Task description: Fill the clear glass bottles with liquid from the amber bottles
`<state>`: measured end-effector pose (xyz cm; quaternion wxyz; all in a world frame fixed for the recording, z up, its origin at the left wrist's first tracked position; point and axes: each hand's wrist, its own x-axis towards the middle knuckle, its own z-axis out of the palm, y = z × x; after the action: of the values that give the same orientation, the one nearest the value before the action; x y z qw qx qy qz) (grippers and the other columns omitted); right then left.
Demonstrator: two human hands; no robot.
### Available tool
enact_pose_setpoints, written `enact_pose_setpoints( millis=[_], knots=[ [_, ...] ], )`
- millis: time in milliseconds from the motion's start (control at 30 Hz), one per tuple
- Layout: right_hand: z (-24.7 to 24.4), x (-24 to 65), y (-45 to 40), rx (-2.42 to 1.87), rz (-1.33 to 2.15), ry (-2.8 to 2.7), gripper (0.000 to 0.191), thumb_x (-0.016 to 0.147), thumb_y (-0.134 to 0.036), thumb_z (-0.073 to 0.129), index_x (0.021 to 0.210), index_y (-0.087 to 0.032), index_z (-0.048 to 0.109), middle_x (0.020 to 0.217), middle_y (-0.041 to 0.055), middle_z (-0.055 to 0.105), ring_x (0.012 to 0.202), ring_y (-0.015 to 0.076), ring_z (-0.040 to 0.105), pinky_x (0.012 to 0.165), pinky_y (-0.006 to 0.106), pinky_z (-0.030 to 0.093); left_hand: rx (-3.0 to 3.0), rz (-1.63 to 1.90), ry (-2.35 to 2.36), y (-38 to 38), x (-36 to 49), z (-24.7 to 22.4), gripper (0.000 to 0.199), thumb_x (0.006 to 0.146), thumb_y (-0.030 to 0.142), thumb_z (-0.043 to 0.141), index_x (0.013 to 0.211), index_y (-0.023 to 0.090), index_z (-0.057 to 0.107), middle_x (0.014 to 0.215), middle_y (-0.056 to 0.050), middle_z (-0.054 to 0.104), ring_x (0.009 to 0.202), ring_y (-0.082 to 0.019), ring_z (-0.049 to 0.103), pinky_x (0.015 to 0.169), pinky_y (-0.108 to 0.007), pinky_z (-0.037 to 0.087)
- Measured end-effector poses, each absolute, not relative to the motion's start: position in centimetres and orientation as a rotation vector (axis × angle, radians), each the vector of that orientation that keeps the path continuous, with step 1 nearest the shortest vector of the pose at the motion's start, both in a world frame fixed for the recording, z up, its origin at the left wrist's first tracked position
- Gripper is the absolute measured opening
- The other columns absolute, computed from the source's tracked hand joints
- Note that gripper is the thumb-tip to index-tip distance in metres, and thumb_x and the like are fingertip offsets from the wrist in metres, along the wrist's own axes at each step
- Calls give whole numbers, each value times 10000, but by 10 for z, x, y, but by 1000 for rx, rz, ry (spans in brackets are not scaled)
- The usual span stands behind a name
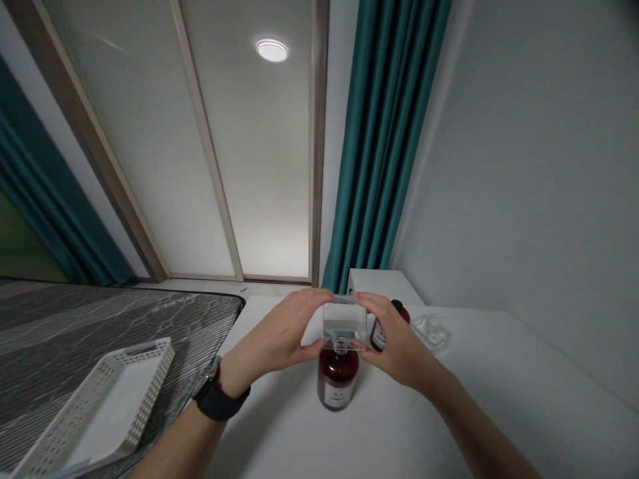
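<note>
Between my two hands is a clear, box-shaped container, held by its left and right sides. My left hand, with a dark watch on its wrist, grips the left side, thumb low and fingers at the top. My right hand grips the right side in the same way. Just below the container stands an upright brown bottle with a white label; its neck shows at the container's lower edge. Whether the two touch, I cannot tell. Partly behind my right hand is a second brown bottle with a black top.
Crumpled clear plastic lies on the white table to the right. A white box stands at the back. On a dark patterned surface at the left sits a white perforated basket. Teal curtains and a wall are beyond.
</note>
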<state>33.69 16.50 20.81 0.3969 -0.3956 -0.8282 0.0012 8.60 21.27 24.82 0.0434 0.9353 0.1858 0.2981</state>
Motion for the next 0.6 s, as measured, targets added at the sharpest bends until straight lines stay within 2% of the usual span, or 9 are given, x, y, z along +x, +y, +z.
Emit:
enact_pose_setpoints(
  millis=[600],
  knots=[
    [202, 336, 166, -986, -44, -2072, 718, 888, -175, 642, 1498, -312, 288, 1414, 119, 503, 1357, 321, 481, 1126, 566, 443, 2847, 939, 537, 212, 87, 247, 597, 852, 175, 642, 1388, 211, 381, 1388, -153, 559, 1280, -323, 547, 1080, -537, 469]
  ],
)
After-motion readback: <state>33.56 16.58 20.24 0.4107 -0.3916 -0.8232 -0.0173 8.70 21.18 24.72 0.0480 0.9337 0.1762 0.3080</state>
